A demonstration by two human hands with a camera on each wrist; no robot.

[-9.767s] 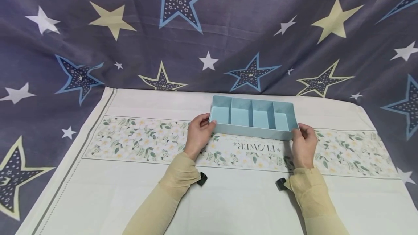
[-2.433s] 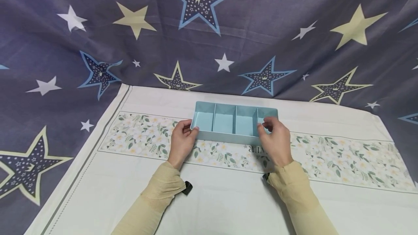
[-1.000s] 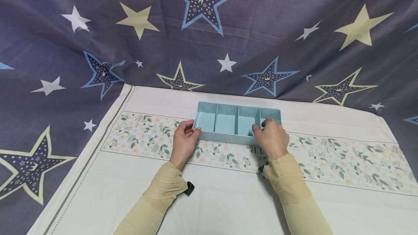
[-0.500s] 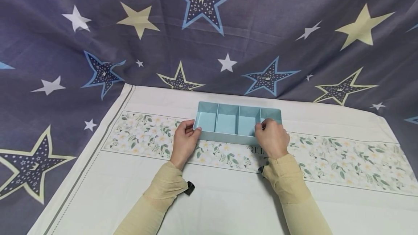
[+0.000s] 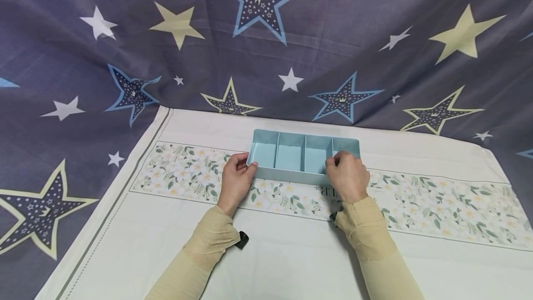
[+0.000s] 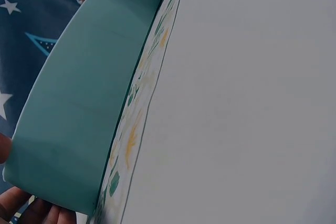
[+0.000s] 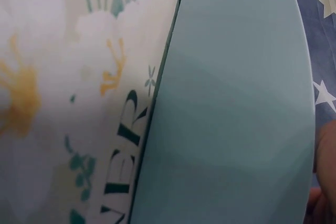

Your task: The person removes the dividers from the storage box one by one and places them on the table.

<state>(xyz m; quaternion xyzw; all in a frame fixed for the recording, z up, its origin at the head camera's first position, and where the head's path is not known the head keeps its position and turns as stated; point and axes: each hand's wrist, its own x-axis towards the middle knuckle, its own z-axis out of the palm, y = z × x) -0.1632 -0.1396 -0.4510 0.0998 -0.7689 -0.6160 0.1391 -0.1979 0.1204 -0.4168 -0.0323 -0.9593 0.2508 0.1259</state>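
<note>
A light blue divided box (image 5: 287, 176) with a row of open compartments sits upright on the white tablecloth. My left hand (image 5: 236, 183) grips its left end, thumb at the front corner and fingers round the side. In the left wrist view, fingertips (image 6: 44, 212) show at the end of the box's wall (image 6: 89, 93). My right hand (image 5: 350, 177) reaches over the front wall, thumb and fingers pinching the divider beside the rightmost compartment. It hides much of that compartment. In the right wrist view, the front wall (image 7: 226, 103) fills the middle, with part of the hand (image 7: 326, 156) beyond it.
The white tablecloth (image 5: 283, 258) carries a printed floral band (image 5: 441, 203) with lettering in front of the box. Behind the table hangs a dark star-patterned cloth (image 5: 266, 59). Black pieces, one a small block (image 5: 242, 240), show at both wrists.
Since the earliest frame the box has shifted left along the cloth, and my right hand has left its right end for the divider. Lately the right thumb has closed toward the fingers.
</note>
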